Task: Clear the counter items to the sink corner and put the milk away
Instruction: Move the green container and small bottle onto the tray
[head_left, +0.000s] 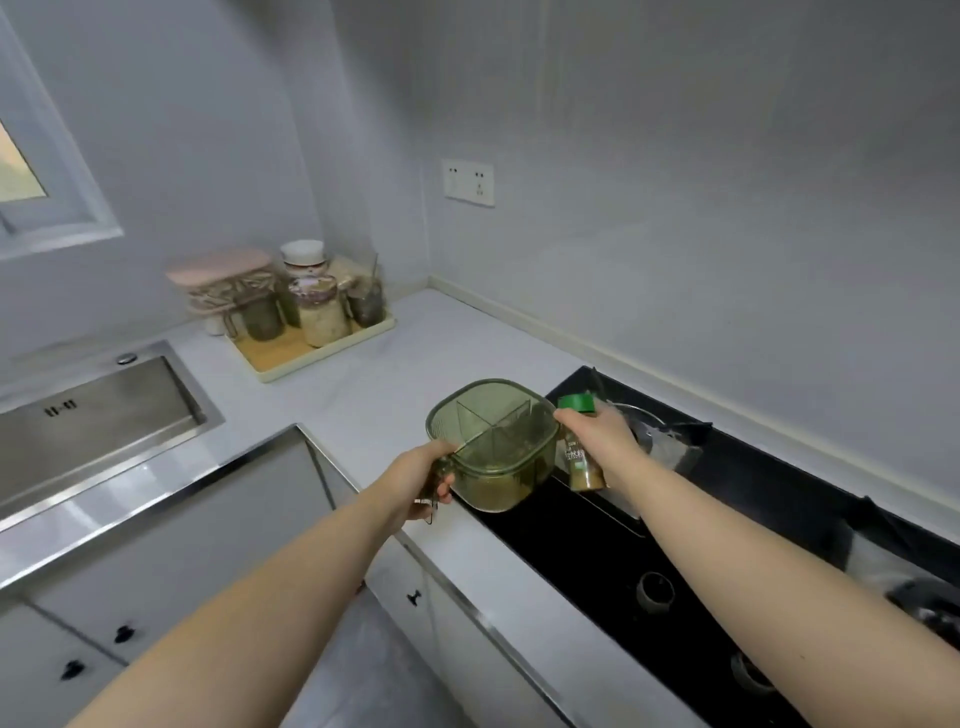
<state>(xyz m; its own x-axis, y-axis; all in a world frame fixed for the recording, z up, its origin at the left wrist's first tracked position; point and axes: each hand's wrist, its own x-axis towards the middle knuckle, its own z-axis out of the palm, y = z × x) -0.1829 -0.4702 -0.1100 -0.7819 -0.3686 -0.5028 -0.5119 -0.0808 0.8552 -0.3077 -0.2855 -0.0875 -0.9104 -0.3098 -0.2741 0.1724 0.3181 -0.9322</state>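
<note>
Kitchen corner: two counter items in hand.

White counter (395, 374), L-shaped; black hob (597, 545) set in its right run; steel sink (93, 421) in its left run; cream tray (275, 349) of jars at the back wall, between sink and corner. Green divided box (493, 447), clear, four compartments, at the seam of counter and hob, lifted or resting not discernible; left hand (421, 478) curled round its side handle. Spice bottle (582, 462), green cap, brown contents, just right of the box, over the hob; right hand (597, 436) wrapped round its upper body.

left hand (423, 475): grips green container (493, 444) | right hand (597, 434): grips spice bottle (582, 457)
</note>
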